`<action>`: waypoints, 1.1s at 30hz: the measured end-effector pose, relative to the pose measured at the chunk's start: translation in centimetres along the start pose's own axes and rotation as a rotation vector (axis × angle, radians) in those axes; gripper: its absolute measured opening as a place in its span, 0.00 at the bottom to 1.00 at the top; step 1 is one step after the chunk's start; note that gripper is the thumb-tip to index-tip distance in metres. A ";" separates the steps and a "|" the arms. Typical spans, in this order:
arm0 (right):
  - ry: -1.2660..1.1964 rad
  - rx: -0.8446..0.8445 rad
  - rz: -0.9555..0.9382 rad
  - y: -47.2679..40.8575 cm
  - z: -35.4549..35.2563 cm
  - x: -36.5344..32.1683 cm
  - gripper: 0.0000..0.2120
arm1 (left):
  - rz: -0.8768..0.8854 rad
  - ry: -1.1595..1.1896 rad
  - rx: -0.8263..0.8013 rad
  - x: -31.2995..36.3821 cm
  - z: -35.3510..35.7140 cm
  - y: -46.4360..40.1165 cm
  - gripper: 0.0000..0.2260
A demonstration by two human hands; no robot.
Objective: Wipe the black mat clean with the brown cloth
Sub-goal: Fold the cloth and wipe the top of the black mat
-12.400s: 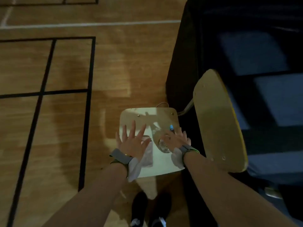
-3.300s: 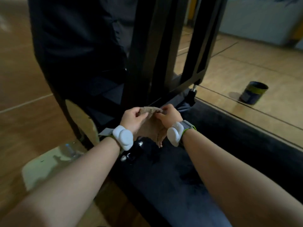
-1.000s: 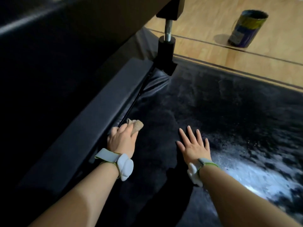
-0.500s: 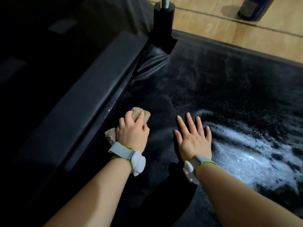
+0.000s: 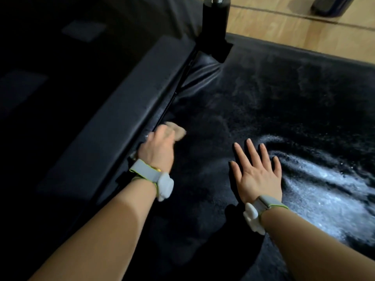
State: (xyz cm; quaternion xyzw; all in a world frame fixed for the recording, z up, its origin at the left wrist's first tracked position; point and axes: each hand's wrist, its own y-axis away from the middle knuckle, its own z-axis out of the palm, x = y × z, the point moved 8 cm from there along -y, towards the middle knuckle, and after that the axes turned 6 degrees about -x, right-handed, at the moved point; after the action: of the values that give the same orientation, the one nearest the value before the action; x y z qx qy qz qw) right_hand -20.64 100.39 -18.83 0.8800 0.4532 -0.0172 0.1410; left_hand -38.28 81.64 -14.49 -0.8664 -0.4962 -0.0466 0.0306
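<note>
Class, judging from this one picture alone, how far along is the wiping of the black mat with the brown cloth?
Early on. Done: nothing certain; the dark stretch of the black mat shows no residue. In hand: the left hand grips the crumpled brown cloth on the mat beside the black padded bar; the right hand rests flat, fingers spread. Left: the whitish speckled patch at right, which the cloth is not touching.

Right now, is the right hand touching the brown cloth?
Apart. The head view shows the right hand flat on the black mat, with bare mat between it and the brown cloth, which the left hand grips.
</note>
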 end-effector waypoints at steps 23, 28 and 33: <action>0.026 0.015 0.009 0.0 -0.1 -0.1 0.25 | 0.028 0.254 -0.002 7.6 1.5 0.7 0.13; 0.048 0.019 0.009 0.0 -0.1 0.0 0.28 | 0.387 0.112 0.075 11.6 1.3 1.1 0.15; 0.039 0.015 0.020 -0.1 0.0 -0.2 0.29 | -0.181 0.198 0.123 0.8 0.7 -3.4 0.15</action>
State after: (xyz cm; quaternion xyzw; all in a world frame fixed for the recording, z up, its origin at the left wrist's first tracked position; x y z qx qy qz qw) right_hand -20.89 100.29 -18.80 0.8858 0.4468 -0.0019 0.1256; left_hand -40.78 84.07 -15.03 -0.8058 -0.5688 -0.1041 0.1279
